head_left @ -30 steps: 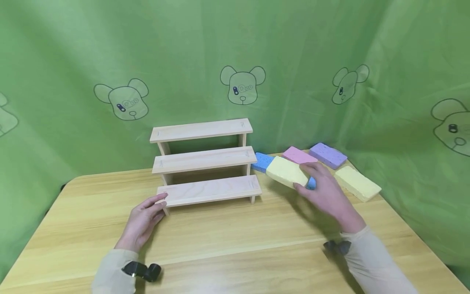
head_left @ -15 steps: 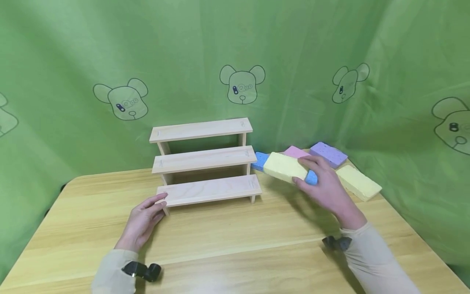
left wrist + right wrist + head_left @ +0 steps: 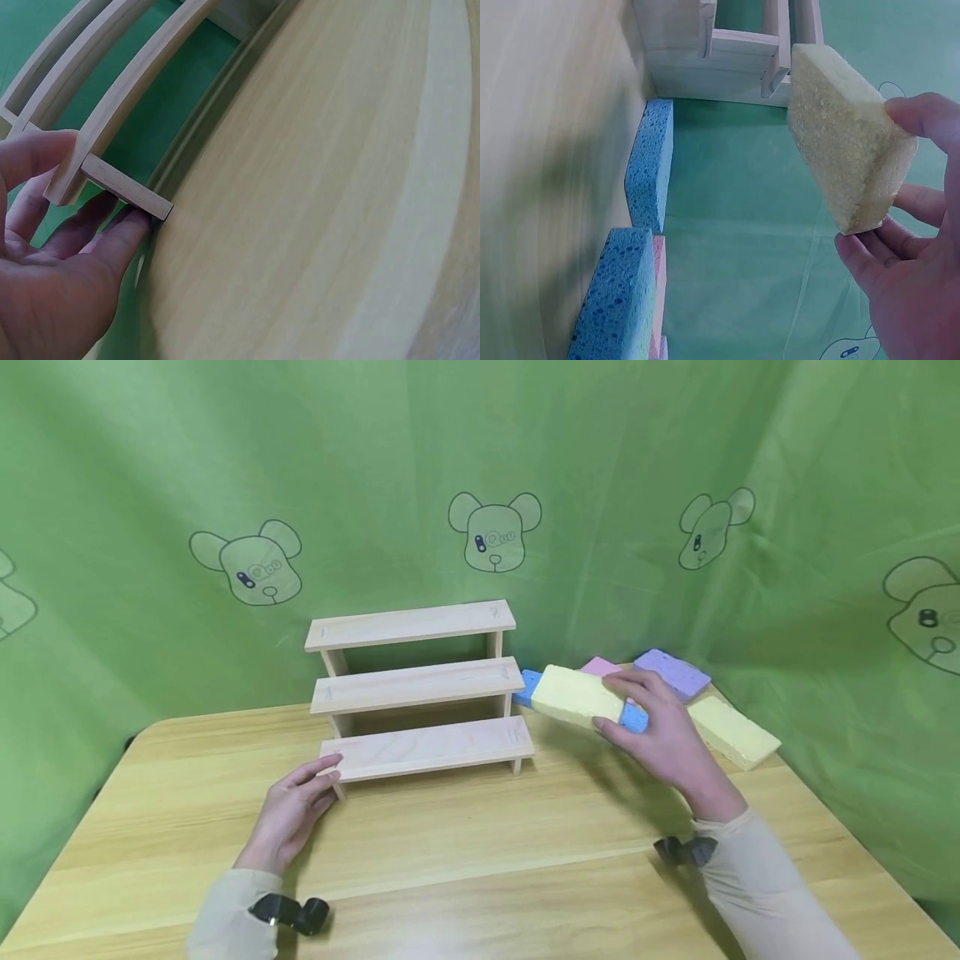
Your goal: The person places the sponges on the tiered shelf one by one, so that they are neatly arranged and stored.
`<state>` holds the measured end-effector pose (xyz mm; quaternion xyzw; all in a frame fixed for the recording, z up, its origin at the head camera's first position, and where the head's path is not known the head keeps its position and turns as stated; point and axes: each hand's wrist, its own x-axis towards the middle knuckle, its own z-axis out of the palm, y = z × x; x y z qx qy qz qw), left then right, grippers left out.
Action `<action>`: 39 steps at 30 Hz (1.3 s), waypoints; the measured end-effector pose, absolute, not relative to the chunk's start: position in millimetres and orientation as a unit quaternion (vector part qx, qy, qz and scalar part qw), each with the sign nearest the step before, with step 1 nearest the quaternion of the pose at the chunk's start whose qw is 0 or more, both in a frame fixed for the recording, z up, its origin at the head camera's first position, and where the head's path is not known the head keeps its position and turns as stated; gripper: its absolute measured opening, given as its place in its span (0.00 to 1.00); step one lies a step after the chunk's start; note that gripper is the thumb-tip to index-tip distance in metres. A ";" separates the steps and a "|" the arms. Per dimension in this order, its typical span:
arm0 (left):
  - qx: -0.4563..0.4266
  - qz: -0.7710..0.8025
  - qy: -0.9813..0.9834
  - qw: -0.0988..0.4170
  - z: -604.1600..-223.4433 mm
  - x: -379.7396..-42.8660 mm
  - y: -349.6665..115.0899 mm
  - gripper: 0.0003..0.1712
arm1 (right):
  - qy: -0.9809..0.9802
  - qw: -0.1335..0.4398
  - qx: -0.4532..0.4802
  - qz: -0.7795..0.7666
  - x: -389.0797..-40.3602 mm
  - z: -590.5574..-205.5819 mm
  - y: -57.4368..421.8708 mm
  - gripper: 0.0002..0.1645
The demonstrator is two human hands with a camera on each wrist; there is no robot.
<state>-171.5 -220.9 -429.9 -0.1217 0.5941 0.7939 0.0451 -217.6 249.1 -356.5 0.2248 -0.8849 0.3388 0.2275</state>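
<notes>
A three-tier wooden display stand (image 3: 427, 748) is at the back of the table, its steps bare. My left hand (image 3: 287, 817) grips the left end of its lowest step; the left wrist view has a finger over the plank (image 3: 105, 120) and others below by the short leg (image 3: 127, 187). To the right, my right hand (image 3: 667, 747) holds a pale yellow sponge (image 3: 576, 695) by its right end, thumb on one side and fingers on the other. The sponge (image 3: 847, 135) is raised above the table, tilted, with its free end pointing toward the stand.
Beneath and behind the held sponge lie two blue sponges (image 3: 651, 161), partly hidden in the head view. A pink sponge (image 3: 600, 666), a purple sponge (image 3: 672, 675) and another yellow sponge (image 3: 735, 733) lie at the right back. A green curtain (image 3: 390, 468) closes off the table's far side.
My right hand has carried the yellow sponge slightly left and upward, showing more of the blue sponge behind. My left hand and the stand have stayed put.
</notes>
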 end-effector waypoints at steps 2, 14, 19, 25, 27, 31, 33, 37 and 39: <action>-0.121 0.795 0.592 0.044 -430.1 -171.5 -221.0 0.16 | -0.881 0.231 0.230 0.343 -218.7 -356.1 248.2 0.33; -0.128 0.801 0.583 0.048 -432.8 -171.5 -221.0 0.16 | -0.868 0.231 0.238 0.370 -223.8 -351.2 239.1 0.32; -0.127 0.801 0.582 0.049 -433.4 -172.1 -221.5 0.15 | -0.860 0.229 0.243 0.386 -226.3 -347.6 233.3 0.31; -0.125 0.802 0.582 0.047 -434.4 -172.5 -221.7 0.14 | -0.855 0.214 0.251 0.399 -230.8 -344.5 226.4 0.31; -0.124 0.800 0.585 0.046 -434.2 -172.3 -221.5 0.15 | -0.855 0.210 0.253 0.401 -232.0 -343.7 224.4 0.31; -0.122 0.799 0.588 0.044 -432.5 -171.8 -221.6 0.16 | -0.849 0.197 0.258 0.416 -231.9 -339.2 217.6 0.31; -0.121 0.799 0.587 0.043 -431.9 -171.7 -221.8 0.15 | -0.843 0.187 0.262 0.430 -232.6 -338.2 213.9 0.31; -0.123 0.799 0.587 0.042 -431.5 -171.8 -221.3 0.15 | -0.827 0.168 0.273 0.462 -235.9 -337.2 207.1 0.30; -0.124 0.799 0.588 0.042 -431.7 -171.7 -221.0 0.16 | -0.822 0.165 0.279 0.468 -238.0 -336.4 203.5 0.30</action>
